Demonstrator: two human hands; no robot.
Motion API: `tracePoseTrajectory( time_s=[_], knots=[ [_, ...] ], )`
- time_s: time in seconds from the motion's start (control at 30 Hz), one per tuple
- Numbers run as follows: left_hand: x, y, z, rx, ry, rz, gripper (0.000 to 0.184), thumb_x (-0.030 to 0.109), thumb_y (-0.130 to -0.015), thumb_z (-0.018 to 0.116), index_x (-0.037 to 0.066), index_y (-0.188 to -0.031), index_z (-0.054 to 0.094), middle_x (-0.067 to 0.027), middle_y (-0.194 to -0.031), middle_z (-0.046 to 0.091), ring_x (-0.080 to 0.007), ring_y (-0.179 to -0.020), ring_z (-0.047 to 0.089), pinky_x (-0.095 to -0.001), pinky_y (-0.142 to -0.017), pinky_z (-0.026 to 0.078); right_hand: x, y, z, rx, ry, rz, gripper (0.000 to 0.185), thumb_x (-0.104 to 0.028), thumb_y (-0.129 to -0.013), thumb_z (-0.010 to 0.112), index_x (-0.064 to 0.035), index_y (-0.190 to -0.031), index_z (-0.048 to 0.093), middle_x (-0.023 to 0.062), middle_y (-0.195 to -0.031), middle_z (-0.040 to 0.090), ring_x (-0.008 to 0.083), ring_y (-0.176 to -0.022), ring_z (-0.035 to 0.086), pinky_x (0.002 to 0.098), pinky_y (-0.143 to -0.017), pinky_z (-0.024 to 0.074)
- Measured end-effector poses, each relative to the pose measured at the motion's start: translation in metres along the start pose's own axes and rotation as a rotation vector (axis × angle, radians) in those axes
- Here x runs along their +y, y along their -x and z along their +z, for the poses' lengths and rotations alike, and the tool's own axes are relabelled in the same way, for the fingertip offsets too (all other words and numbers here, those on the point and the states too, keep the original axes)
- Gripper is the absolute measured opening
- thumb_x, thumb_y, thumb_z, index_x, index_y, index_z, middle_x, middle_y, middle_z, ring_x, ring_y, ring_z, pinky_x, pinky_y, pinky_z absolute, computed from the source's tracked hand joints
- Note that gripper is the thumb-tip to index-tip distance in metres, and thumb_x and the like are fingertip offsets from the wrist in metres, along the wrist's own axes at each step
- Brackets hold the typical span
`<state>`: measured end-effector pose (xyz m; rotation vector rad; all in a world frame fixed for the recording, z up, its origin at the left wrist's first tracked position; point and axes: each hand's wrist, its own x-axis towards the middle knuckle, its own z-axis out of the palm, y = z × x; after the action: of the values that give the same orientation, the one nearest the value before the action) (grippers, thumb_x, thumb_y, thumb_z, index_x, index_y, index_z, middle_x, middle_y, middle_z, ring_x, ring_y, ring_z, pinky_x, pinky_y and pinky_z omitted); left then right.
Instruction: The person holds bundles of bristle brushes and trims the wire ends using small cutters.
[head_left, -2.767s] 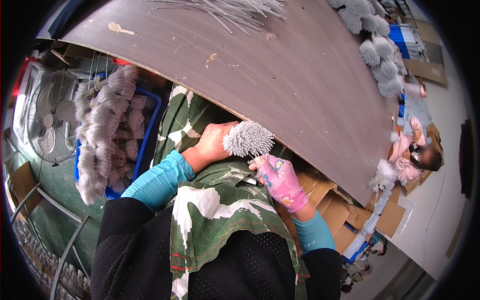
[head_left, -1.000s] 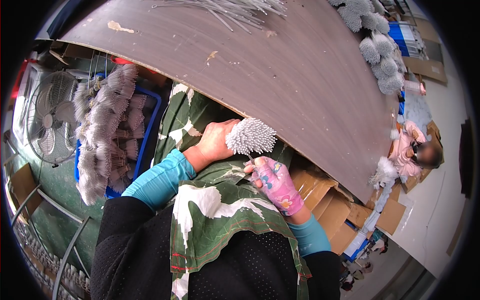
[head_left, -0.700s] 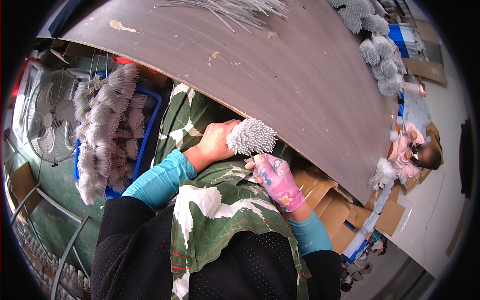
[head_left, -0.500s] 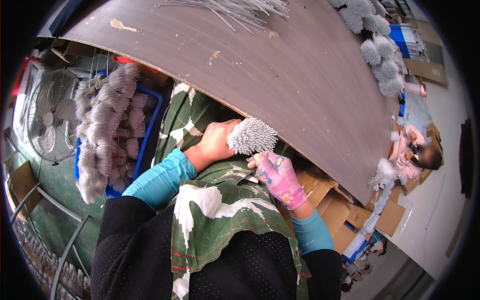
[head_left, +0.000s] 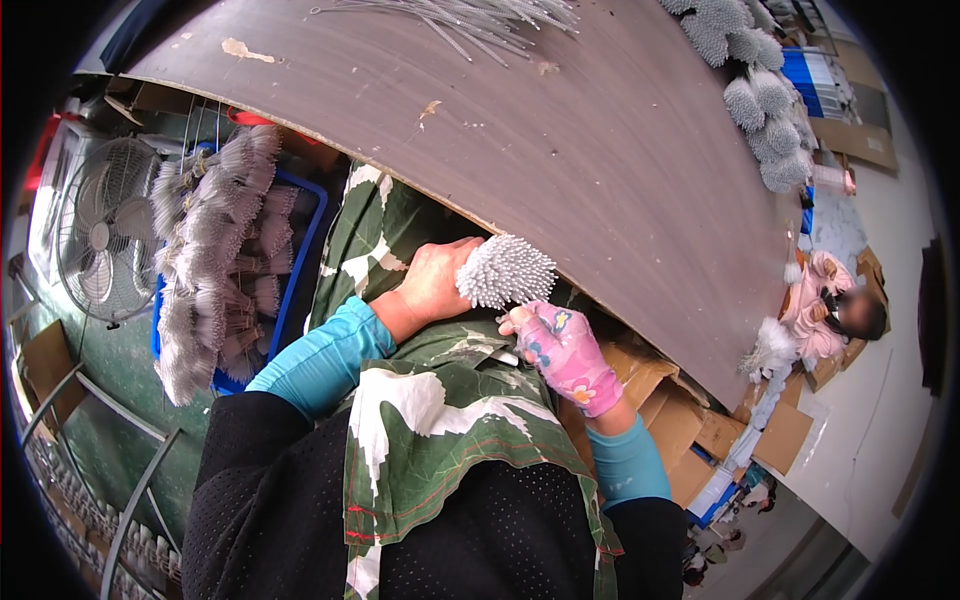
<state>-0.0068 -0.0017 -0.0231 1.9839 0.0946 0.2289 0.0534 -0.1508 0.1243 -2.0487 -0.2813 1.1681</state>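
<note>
My left hand (head_left: 437, 281) is closed around a bundle of thin straw-cleaning brushes (head_left: 507, 271), its pale grey bristled ends facing up and to the right. The bundle is just below the table edge, over my lap; its lower part is hidden. My right hand (head_left: 568, 355), in a pink floral fingerless glove, is at the bundle's lower right side. Its thumb and fingertips are pinched together close under the bristled ends. Whatever lies between those fingertips is too small to make out. A green and white camouflage apron (head_left: 440, 410) covers my lap.
Loose brushes (head_left: 470, 25) lie on the brown table (head_left: 560, 150), with more bundles (head_left: 765, 110) at its far right. A blue crate (head_left: 310, 235) holding brush bundles and a fan (head_left: 100, 235) stand left. Cardboard boxes (head_left: 665, 425) are at right. A person in pink (head_left: 815, 305) sits beyond.
My right hand has shifted slightly right and down, its wrist turning a little. The left hand and the bundle stay nearly still.
</note>
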Motion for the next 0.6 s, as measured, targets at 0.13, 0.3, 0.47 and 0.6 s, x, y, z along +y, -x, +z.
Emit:
tracePoseTrajectory(
  time_s=[0.13, 0.3, 0.47, 0.6],
  knots=[
    [0.001, 0.0, -0.001, 0.003, -0.002, 0.004, 0.034, 0.022, -0.071, 0.066, 0.004, -0.098, 0.057, -0.0126, -0.089, 0.062, -0.0342, -0.079, 0.061, -0.0423, -0.067, 0.05, 0.0, -0.003, -0.004, -0.079, -0.015, 0.039, 0.033, -0.03, -0.094, 0.051, -0.0018, -0.086, 0.066, -0.0028, -0.061, 0.051, 0.0046, -0.056, 0.044, 0.0211, -0.054, 0.0365],
    [0.002, 0.0, -0.001, 0.003, -0.022, -0.002, 0.033, 0.022, -0.071, 0.065, 0.005, -0.098, 0.056, -0.0127, -0.089, 0.061, -0.0344, -0.078, 0.061, -0.0426, -0.066, 0.05, -0.001, -0.005, -0.007, -0.115, 0.011, 0.057, 0.033, -0.03, -0.094, 0.05, -0.002, -0.085, 0.066, -0.0024, -0.061, 0.051, 0.0055, -0.055, 0.044, 0.0214, -0.054, 0.0367],
    [0.002, 0.0, -0.001, 0.024, -0.031, 0.025, 0.032, 0.022, -0.071, 0.065, 0.005, -0.097, 0.056, -0.0126, -0.086, 0.061, -0.0346, -0.077, 0.061, -0.0429, -0.065, 0.05, -0.007, -0.009, -0.008, -0.142, 0.046, 0.035, 0.032, -0.029, -0.093, 0.051, -0.0018, -0.082, 0.065, -0.0017, -0.063, 0.054, 0.0055, -0.055, 0.045, 0.0218, -0.054, 0.0382],
    [0.001, 0.001, 0.0, 0.025, -0.029, 0.004, 0.03, 0.023, -0.071, 0.064, 0.006, -0.094, 0.055, -0.0122, -0.084, 0.06, -0.0348, -0.076, 0.06, -0.0435, -0.064, 0.05, -0.003, -0.012, -0.008, -0.129, 0.049, 0.012, 0.031, -0.027, -0.093, 0.052, -0.0017, -0.08, 0.065, -0.0014, -0.065, 0.056, 0.0055, -0.056, 0.045, 0.0212, -0.054, 0.0386]
  ],
)
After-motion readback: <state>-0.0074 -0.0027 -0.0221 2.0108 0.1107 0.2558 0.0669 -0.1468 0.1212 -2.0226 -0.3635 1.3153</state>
